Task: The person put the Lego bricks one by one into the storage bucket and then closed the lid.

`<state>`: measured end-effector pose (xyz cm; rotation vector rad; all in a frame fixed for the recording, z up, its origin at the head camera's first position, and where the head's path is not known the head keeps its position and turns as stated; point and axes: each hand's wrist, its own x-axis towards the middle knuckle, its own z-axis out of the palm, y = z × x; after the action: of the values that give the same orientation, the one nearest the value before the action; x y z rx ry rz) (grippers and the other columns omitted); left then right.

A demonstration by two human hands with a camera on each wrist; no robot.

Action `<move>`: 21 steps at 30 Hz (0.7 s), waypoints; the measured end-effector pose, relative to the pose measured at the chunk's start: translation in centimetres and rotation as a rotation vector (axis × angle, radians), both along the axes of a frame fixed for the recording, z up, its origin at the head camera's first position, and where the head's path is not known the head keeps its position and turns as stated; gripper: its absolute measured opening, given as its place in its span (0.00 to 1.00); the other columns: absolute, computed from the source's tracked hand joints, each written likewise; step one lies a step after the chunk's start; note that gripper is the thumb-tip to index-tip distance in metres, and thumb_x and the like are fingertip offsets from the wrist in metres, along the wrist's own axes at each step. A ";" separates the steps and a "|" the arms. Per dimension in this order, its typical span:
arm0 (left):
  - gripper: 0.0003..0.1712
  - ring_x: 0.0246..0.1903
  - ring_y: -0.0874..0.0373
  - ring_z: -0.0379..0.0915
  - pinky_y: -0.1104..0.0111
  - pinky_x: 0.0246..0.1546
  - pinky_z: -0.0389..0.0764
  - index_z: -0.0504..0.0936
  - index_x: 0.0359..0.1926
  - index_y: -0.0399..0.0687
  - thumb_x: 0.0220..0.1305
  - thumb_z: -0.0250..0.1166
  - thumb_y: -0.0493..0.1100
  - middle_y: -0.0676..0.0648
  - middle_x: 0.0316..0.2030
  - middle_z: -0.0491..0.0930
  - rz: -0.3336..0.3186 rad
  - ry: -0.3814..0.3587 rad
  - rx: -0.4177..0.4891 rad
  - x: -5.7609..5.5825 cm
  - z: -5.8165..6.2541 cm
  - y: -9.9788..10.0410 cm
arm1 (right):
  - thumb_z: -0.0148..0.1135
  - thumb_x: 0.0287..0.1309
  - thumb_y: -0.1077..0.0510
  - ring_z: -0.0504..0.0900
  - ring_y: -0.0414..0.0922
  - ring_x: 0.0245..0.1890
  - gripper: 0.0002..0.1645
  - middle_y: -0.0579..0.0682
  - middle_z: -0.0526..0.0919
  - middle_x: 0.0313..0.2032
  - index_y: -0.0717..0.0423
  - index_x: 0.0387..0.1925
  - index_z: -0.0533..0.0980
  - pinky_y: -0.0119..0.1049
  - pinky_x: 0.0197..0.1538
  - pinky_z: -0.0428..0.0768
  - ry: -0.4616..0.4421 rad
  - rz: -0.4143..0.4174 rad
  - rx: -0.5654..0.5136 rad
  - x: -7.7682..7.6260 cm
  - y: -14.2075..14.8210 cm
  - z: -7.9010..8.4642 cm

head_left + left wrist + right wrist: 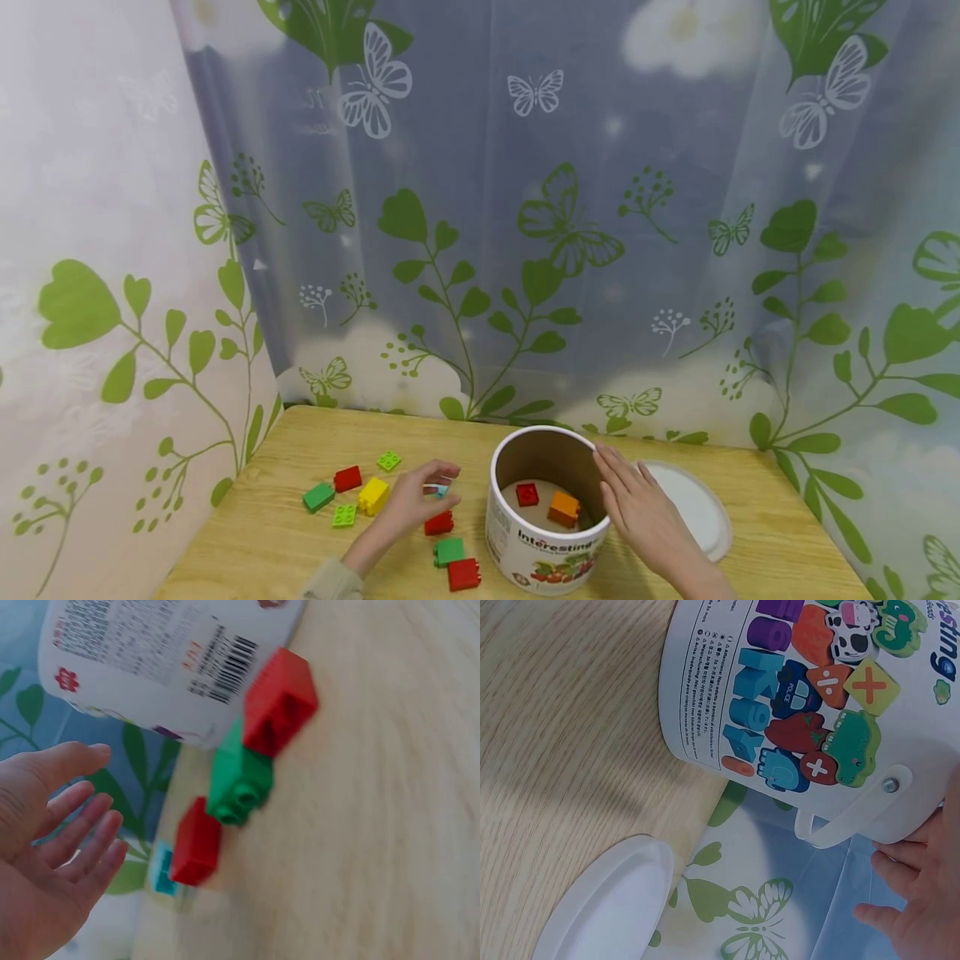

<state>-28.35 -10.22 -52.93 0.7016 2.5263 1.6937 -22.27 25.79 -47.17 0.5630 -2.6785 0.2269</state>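
A white round bucket [504, 542] with printed pictures stands upright and uncovered on the table. Inside it lie a red block [527, 494] and an orange block [564, 509]. My right hand [637, 510] rests on the bucket's right rim, fingers extended. To the left of the bucket, my left hand [414, 500] hovers with its fingers apart and nothing in its grasp. A light-blue block [441, 492] shows partly behind its fingers. Close by are a red block [196, 844], a green block [241, 776] and another red block [281, 701], lined up beside the bucket.
Farther left on the wooden table [247, 533] lie a yellow block [373, 496], a green block [318, 497], a red block [348, 478] and two lime plates, one [344, 516] nearer. A white lid [693, 508] lies right of the bucket. Patterned curtains [480, 250] hang behind.
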 end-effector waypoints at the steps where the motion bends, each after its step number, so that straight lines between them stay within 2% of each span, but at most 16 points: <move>1: 0.22 0.52 0.35 0.79 0.48 0.53 0.82 0.79 0.57 0.33 0.64 0.71 0.37 0.32 0.53 0.81 -0.003 -0.002 -0.026 0.0 -0.3 -0.2 | 0.55 0.73 0.56 0.68 0.53 0.71 0.29 0.55 0.68 0.72 0.59 0.72 0.69 0.59 0.71 0.65 -0.002 0.000 0.000 0.0 0.0 0.0; 6: 0.22 0.48 0.40 0.80 0.50 0.50 0.83 0.80 0.54 0.32 0.61 0.73 0.37 0.35 0.50 0.83 -0.004 -0.004 -0.173 0.0 -1.3 -0.7 | 0.54 0.73 0.56 0.68 0.52 0.72 0.29 0.54 0.68 0.72 0.59 0.72 0.68 0.58 0.72 0.64 -0.006 -0.001 -0.002 0.0 0.0 0.0; 9: 0.22 0.48 0.43 0.81 0.51 0.50 0.83 0.81 0.53 0.34 0.60 0.75 0.37 0.37 0.50 0.84 -0.002 -0.030 -0.233 -0.1 -1.6 -1.0 | 0.55 0.73 0.56 0.68 0.53 0.71 0.29 0.54 0.68 0.72 0.59 0.72 0.69 0.58 0.72 0.64 -0.005 -0.001 -0.003 -0.1 0.0 0.0; 13: 0.23 0.46 0.48 0.81 0.55 0.48 0.84 0.83 0.53 0.37 0.57 0.76 0.38 0.42 0.47 0.85 0.001 -0.051 -0.280 -0.1 -2.0 -1.3 | 0.55 0.73 0.56 0.68 0.53 0.71 0.29 0.54 0.68 0.72 0.59 0.71 0.69 0.58 0.72 0.64 -0.002 -0.001 -0.002 -0.1 0.0 0.0; 18: 0.22 0.40 0.55 0.79 0.65 0.41 0.81 0.84 0.49 0.41 0.54 0.79 0.39 0.48 0.43 0.85 -0.005 -0.018 -0.338 -0.1 -2.5 -1.5 | 0.54 0.73 0.56 0.68 0.52 0.71 0.29 0.54 0.68 0.72 0.59 0.71 0.69 0.58 0.72 0.64 -0.006 -0.002 0.002 0.0 0.0 0.1; 21: 0.20 0.39 0.56 0.78 0.68 0.39 0.80 0.85 0.48 0.42 0.54 0.79 0.39 0.50 0.42 0.85 -0.011 -0.008 -0.351 -0.1 -2.6 -1.6 | 0.54 0.74 0.56 0.68 0.52 0.72 0.29 0.54 0.68 0.72 0.59 0.71 0.69 0.58 0.72 0.64 -0.011 -0.004 0.002 0.0 0.0 0.1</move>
<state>-28.48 -11.77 -55.54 0.6723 2.7028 1.1948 -22.26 25.79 -47.03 0.5580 -2.6906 0.2270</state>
